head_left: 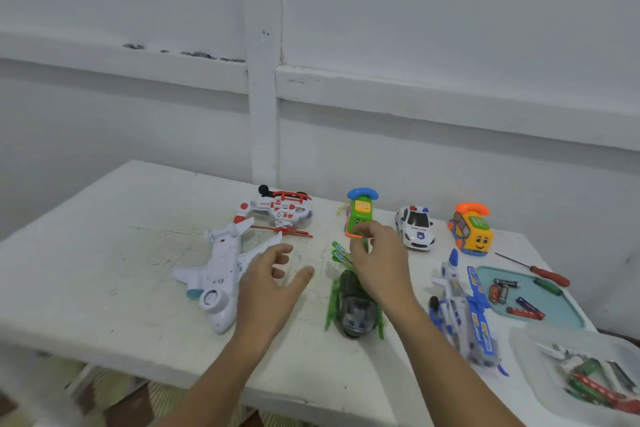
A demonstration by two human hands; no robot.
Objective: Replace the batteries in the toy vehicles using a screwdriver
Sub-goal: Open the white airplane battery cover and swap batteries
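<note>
A dark green toy helicopter [355, 308] lies on the white table [121, 253], nose toward me. My right hand [379, 263] is over its tail, thumb and fingers curled round a green part there. My left hand [272, 284] hovers open just left of it, fingers spread, holding nothing. A red screwdriver [540, 272] lies at the right, beyond a teal tray [568, 321] that holds loose batteries [502, 289] and a green-handled tool [549, 286].
Other toys ring the work spot: a white airplane [218, 270], a red-and-white helicopter [280, 210], a green phone car [360, 210], a police car [415, 227], an orange phone car [472, 229], a blue-and-white aircraft [464, 308]. A clear tub [540, 350] of batteries sits front right.
</note>
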